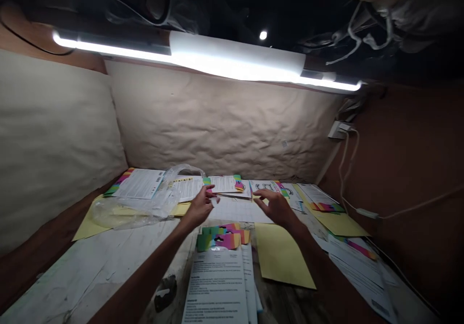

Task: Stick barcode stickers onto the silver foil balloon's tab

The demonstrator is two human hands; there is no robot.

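Printed card (223,184), shown lying flat among others toward the far edge of the surface (108,271), ahead of and between two bare hands. We list the parts from largest to smallest. On the surface nearest to us is a stack of similar cards (219,280), its coloured headers pointing away. Clear plastic (141,213) lies crumpled at the left, and a yellow sheet (284,256) lies right of the stack, partly behind the right forearm. A white sheet (235,210) with faint lines fills the gap between the hands, just on our side of the card.

We note the governing relation: the card's long axis runs left to right, its coloured strip (238,184) at the right end, so that each hand faces one short end. The left hand (200,208) is the nearer; its fingers overlap the card's left end in our view, though we cannot tell whether they touch it. The right hand (278,209) stands farther off, beyond the strip, its fingertips pointing left, back toward the card. On both hands we see the fingers loosely curled, with thumb and forefinger parted, and we make out nothing gripped between them.
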